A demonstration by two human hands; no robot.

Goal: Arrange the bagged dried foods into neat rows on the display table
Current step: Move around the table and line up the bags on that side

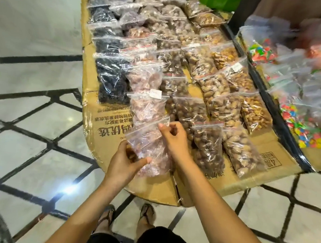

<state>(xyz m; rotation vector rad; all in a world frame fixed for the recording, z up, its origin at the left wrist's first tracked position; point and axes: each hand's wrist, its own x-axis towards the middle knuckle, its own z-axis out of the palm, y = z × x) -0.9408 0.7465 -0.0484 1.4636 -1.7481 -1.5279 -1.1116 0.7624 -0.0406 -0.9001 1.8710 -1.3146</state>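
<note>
1. In the head view, the bag (149,145) of pinkish-brown dried pieces lay at the near end of the second row from the left. It was tilted slightly off the line of the row.
2. The left hand (124,164) gripped the bag's lower left corner, with the thumb across the front. The right hand (173,138) pinched the top edge by the zip strip, fingers curled.
3. The bag looked light. Its thin clear plastic seemed soft and slippery, and the loose filling would likely shift when it was tipped. Holding the zip strip and the opposite corner, as the hands did, seemed the steadiest grip; squeezing the middle might pop the seal.
4. Flattened printed cardboard (106,148) covered the table. Its creases and taped seams could snag a sliding bag.
5. Dark bags (111,81) formed the leftmost row and bags of nuts (208,148) lay to the right, each row overlapping like shingles.
6. The floor (35,114) was pale tile with black lines. A neighbouring table held blurred bags of sweets (300,125).
</note>
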